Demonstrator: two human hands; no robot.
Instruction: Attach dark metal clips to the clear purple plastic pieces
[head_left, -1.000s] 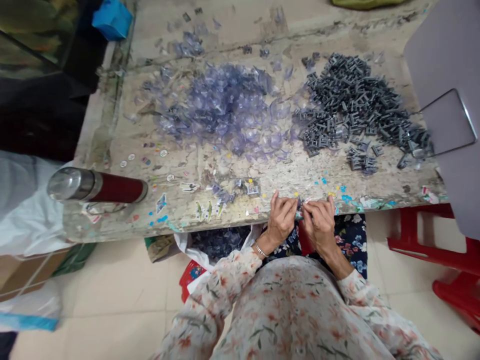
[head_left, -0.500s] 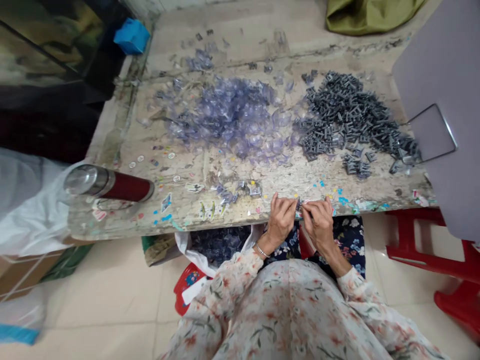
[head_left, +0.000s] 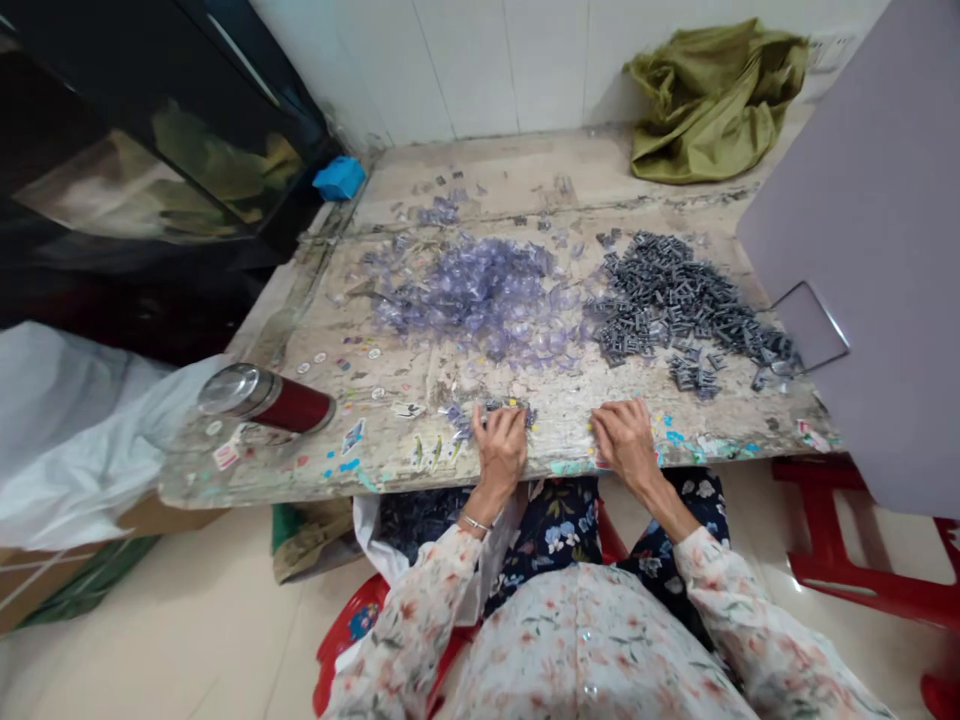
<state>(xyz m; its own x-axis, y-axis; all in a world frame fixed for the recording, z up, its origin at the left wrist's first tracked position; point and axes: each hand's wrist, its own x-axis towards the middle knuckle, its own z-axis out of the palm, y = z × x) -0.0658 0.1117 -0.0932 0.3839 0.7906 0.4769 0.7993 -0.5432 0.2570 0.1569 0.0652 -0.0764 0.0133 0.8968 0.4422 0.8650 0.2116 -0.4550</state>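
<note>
My left hand (head_left: 501, 446) rests at the near part of the table, its fingers apart and curled down over a small cluster of clear and grey plastic pieces (head_left: 459, 418). Its fingertips touch this cluster and partly hide it. To the right, my right hand (head_left: 628, 440) lies close to the table edge with thumb and fingers drawn together; anything between them is hidden. Beyond my left hand spreads a heap of clear purplish plastic pieces (head_left: 480, 290). A pile of small dark grey plastic parts (head_left: 667, 290) lies beyond my right hand.
A red flask (head_left: 289, 402) lies at the left, with stickers (head_left: 352, 436) scattered on the worn table (head_left: 262, 470). An olive cloth (head_left: 712, 110) and a blue box (head_left: 340, 178) are at the back. A grey panel (head_left: 862, 250) stands right; red stools (head_left: 862, 560) are below.
My hands, together at the table edge before, are now apart. My left hand has moved left onto the small cluster; my right stays near the edge. The view has tilted up, showing the wall.
</note>
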